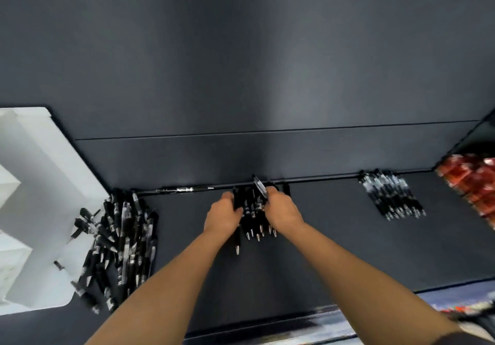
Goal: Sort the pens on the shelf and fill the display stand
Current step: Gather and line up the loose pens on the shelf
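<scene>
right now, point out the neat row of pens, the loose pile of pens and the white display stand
neat row of pens [392,196], head view, middle of the row
loose pile of pens [126,240], head view, middle of the pile
white display stand [40,157], head view, its outer wall

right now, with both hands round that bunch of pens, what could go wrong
The low pen hangs below the rest of the bundle held between the left hand and right hand; it may slip out on a lift. The tilted pen sticks up askew at the top and could drop onto the shelf.
</scene>
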Demonstrator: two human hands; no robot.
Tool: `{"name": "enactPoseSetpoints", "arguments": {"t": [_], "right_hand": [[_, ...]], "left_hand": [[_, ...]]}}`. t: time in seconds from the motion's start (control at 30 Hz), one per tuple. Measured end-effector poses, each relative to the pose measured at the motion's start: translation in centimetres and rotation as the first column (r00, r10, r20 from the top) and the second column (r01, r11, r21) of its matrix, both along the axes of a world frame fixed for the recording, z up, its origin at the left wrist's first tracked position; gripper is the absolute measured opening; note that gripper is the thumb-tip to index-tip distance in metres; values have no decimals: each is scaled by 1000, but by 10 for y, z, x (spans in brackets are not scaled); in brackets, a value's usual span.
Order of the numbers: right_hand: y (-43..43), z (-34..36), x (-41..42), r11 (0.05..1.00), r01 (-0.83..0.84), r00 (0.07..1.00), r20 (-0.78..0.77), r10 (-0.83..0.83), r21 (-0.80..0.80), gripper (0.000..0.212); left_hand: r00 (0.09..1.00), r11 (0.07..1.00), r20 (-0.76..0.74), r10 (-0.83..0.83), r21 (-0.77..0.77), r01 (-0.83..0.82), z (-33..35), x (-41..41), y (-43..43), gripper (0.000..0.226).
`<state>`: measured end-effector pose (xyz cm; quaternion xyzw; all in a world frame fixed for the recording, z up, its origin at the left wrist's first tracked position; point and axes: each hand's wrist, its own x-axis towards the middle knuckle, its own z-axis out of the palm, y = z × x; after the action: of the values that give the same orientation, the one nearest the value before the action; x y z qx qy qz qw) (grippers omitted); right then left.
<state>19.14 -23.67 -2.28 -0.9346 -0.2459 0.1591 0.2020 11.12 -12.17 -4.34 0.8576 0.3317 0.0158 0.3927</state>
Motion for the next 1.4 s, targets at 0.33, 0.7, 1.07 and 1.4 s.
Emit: {"name": "enactPoseSetpoints", "arguments": {"t": [0.33,0.7,1.07,1.4], "right_hand": [[-2,-8,30,998,59,998,-29,-59,-15,37],[-56,-8,69,963,268,963,43,-266,-32,40],[-171,-11,143,912,379,922,149,-357,-158,53],[-229,-22,205,930,308,943,190,-272,-198,52]], "left_hand": [[998,995,10,-55,-82,56,-15,52,2,32],[929,925,110,-354,191,330,-7,93,-34,13],[865,860,60,-498,166,483,-15,153,-128,14],[893,882,26,-450,165,440,-21,190,-186,9]]}}
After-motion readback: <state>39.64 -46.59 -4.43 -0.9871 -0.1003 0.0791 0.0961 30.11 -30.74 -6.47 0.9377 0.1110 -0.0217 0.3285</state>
